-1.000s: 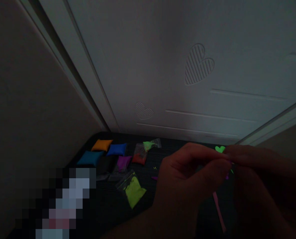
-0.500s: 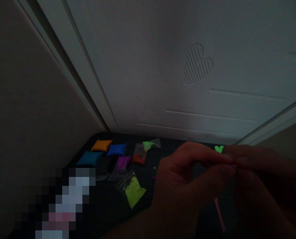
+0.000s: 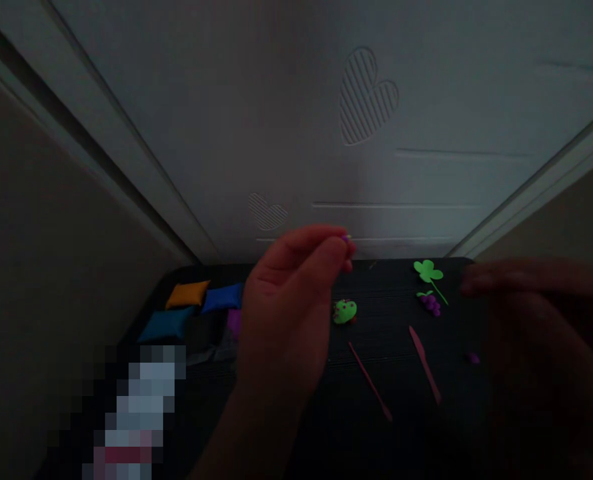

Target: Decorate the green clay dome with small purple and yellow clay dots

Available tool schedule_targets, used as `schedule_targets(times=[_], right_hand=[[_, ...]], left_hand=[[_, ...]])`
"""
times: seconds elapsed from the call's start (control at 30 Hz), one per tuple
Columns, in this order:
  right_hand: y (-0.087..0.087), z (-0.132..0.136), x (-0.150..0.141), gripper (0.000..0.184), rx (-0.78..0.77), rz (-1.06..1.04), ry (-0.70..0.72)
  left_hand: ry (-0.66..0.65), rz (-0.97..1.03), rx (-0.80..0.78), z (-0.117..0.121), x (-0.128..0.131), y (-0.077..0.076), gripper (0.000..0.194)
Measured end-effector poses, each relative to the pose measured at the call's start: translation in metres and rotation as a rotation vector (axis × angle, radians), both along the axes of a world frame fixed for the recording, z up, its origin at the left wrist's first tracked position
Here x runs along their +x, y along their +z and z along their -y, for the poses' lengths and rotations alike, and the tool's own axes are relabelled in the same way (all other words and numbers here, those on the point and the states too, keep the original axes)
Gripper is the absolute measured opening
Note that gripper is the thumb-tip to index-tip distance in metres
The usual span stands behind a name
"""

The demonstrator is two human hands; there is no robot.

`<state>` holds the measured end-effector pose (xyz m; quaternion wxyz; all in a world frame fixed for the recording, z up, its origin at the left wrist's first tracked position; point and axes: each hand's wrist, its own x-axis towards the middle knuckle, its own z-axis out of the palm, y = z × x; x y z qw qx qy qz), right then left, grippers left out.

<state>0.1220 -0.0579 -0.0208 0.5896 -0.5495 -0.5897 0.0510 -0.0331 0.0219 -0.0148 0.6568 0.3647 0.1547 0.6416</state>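
The scene is very dark. My left hand (image 3: 291, 313) is raised over the black tabletop (image 3: 391, 320), thumb and forefinger pinched on a tiny purple clay bit (image 3: 345, 238). My right hand (image 3: 531, 333) sits at the right, dim and blurred, fingers stretched leftward with nothing seen in them. Between the hands lie a green clay leaf with stem (image 3: 429, 272), a small purple grape cluster (image 3: 430, 303), a green clay lump (image 3: 345, 311), two pink modelling sticks (image 3: 370, 381) (image 3: 425, 365) and a purple clay crumb (image 3: 473, 359).
Coloured clay bags lie at the table's left: orange (image 3: 187, 293), blue (image 3: 221, 298), teal (image 3: 166, 324), purple (image 3: 233, 321). A white panel with embossed hearts (image 3: 366, 100) rises right behind the table. A pixelated patch (image 3: 131, 413) covers the lower left.
My hands were pinched together at the right; now they are apart. The left hand has moved left and up with a purple bit. The view dropped, showing the leaf, grapes and sticks.
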Motion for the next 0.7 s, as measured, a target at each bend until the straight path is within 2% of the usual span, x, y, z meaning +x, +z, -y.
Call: schedule_targets(times=[0.03, 0.07, 0.17, 0.27, 0.37, 0.47, 0.7], right_hand=[[-0.007, 0.001, 0.004, 0.016, -0.031, 0.053, -0.009], [-0.017, 0.001, 0.008, 0.018, -0.135, 0.184, 0.016], [-0.060, 0.003, 0.021, 0.016, -0.402, 0.401, 0.098], [-0.105, 0.010, 0.029, 0.015, -0.581, 0.495, 0.127], [-0.134, 0.020, 0.029, 0.016, -0.689, 0.554, 0.132], [-0.146, 0.025, 0.028, 0.021, -0.739, 0.586, 0.118], [-0.154, 0.022, 0.025, 0.022, -0.792, 0.545, 0.120]], left_hand=[[0.012, 0.003, -0.002, -0.004, -0.003, 0.000, 0.005], [0.024, 0.010, -0.022, -0.008, -0.007, -0.001, 0.005], [0.055, 0.040, -0.093, -0.020, -0.016, -0.003, 0.005], [0.098, 0.077, -0.111, -0.027, -0.024, -0.003, 0.004], [0.117, 0.095, -0.118, -0.028, -0.027, -0.003, 0.005], [0.116, 0.100, -0.115, -0.028, -0.029, -0.002, 0.006], [0.113, 0.106, -0.124, -0.029, -0.031, -0.002, 0.006]])
